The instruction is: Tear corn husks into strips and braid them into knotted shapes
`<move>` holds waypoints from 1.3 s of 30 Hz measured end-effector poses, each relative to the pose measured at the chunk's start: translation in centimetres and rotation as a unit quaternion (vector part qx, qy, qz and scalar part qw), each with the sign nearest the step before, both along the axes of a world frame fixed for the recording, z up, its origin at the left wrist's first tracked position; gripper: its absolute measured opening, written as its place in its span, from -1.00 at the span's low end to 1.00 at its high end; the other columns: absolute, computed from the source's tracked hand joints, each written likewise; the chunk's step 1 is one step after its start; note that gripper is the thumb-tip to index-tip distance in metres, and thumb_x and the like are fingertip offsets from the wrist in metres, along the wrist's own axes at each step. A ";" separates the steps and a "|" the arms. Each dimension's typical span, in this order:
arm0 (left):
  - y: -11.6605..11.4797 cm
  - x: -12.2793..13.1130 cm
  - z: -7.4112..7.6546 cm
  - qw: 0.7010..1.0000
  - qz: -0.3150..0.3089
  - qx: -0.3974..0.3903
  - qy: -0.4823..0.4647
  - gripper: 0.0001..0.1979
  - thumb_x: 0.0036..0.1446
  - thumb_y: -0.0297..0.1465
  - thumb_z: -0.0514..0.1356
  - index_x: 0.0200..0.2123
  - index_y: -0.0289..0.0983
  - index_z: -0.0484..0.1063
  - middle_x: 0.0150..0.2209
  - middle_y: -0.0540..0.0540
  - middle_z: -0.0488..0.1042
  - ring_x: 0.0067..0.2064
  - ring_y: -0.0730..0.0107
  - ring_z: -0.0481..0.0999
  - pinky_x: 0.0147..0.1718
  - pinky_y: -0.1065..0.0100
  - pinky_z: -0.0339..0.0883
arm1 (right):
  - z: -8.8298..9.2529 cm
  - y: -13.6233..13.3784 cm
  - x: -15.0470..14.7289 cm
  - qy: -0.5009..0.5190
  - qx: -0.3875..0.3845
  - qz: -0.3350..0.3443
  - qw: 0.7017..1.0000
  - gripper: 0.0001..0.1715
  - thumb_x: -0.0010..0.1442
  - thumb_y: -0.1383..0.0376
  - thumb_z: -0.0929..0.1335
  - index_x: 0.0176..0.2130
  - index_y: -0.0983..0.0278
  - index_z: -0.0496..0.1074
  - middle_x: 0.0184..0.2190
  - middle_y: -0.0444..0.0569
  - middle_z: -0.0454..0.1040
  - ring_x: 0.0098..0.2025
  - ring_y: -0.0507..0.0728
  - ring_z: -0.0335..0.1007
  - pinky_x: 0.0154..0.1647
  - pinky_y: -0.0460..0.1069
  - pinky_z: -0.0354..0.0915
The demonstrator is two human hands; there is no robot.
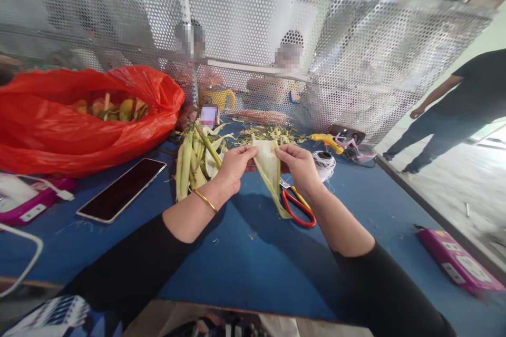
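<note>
A pale green corn husk is stretched between my two hands above the blue table. My left hand pinches its left edge, and my right hand pinches the right edge. Its narrow end hangs down toward the tabletop. Just beneath, partly hidden by the husk and my right hand, lie scissors with red handles. Beside my left hand is a bundle of green husks. A spool of white thread sits to the right of my right hand.
A red plastic bag with husks inside stands at the left, near a phone. Purple power strips lie at both sides. Glasses and a yellow-handled tool lie at the back. A perforated metal screen borders the table; a person stands at right.
</note>
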State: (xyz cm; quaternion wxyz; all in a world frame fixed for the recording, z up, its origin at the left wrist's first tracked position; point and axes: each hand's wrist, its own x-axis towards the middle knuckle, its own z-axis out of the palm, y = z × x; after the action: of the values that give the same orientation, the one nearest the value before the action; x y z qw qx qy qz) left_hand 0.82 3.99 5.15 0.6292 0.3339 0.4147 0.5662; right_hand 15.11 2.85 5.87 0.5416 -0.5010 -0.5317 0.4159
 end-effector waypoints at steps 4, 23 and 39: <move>-0.1 0.1 0.0 0.999 -0.027 -0.008 -0.021 -0.83 0.07 -0.52 0.26 -0.55 -0.30 0.45 -0.55 0.00 0.49 -0.57 0.52 0.42 -0.51 0.46 0.32 | 0.2 -0.1 0.2 -0.024 0.034 0.012 0.999 -0.66 -0.09 0.03 0.43 -0.47 0.25 0.42 -0.63 -0.16 0.38 -0.57 0.01 0.26 -0.53 -0.06 0.23; -0.1 -0.5 -0.4 0.980 -0.193 -0.025 -0.036 -0.79 0.09 -0.24 0.30 -0.40 -0.29 0.56 -0.55 -0.08 0.53 -0.48 0.33 0.53 -0.49 0.39 0.38 | 0.7 0.3 1.4 -0.003 0.032 0.068 0.997 -0.75 -0.06 0.18 0.45 -0.52 0.27 0.37 -0.64 -0.21 0.34 -0.58 -0.05 0.20 -0.50 -0.08 0.21; -1.1 0.8 -0.5 0.989 -0.136 -0.032 -0.041 -0.81 -0.14 -0.68 0.27 -0.48 -0.31 0.39 -0.56 0.01 0.49 -0.54 0.46 0.47 -0.45 0.38 0.39 | 0.6 0.2 1.5 0.086 -0.076 0.078 0.990 -0.67 -0.30 0.28 0.54 -0.56 0.29 0.35 -0.61 -0.21 0.35 -0.54 -0.04 0.29 -0.48 -0.09 0.29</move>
State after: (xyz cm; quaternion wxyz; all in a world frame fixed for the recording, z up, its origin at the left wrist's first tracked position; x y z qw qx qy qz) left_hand 1.66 2.89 4.67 0.7269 0.3437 0.3574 0.4752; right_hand 16.65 3.03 6.49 0.5113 -0.4601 -0.4874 0.5379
